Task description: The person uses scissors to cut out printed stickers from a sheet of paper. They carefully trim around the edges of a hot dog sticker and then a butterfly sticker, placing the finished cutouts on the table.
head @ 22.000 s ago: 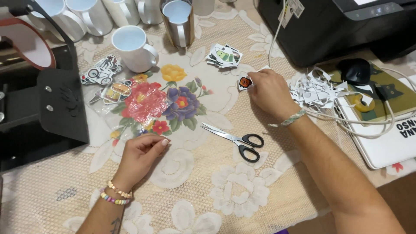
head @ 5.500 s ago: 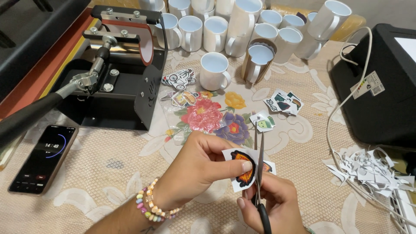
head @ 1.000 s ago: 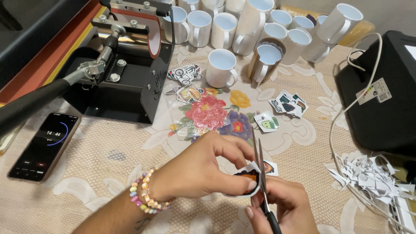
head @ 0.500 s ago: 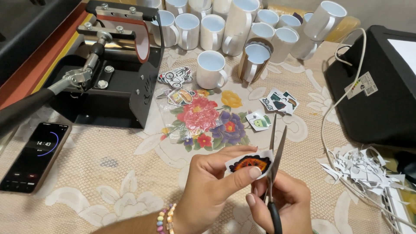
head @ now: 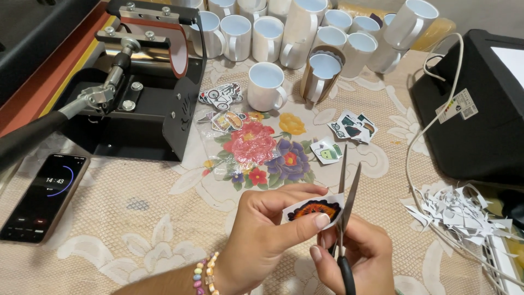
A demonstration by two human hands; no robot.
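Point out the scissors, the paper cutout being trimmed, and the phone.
scissors (head: 349,188): head view, on the right blade.
paper cutout (head: 315,208): head view, on its orange print.
phone (head: 45,196): head view, middle of the screen.

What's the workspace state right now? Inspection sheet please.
Surface: lace tablecloth with flower print.
Job's things: orange-black sticker pinched in left hand; scissors, blades open at its edge.
Clutter: paper scraps, cut stickers, white mugs.
Grippers: right hand works scissors.
Cables: white cable over black printer.
Surroundings: mug press, phone showing timer.
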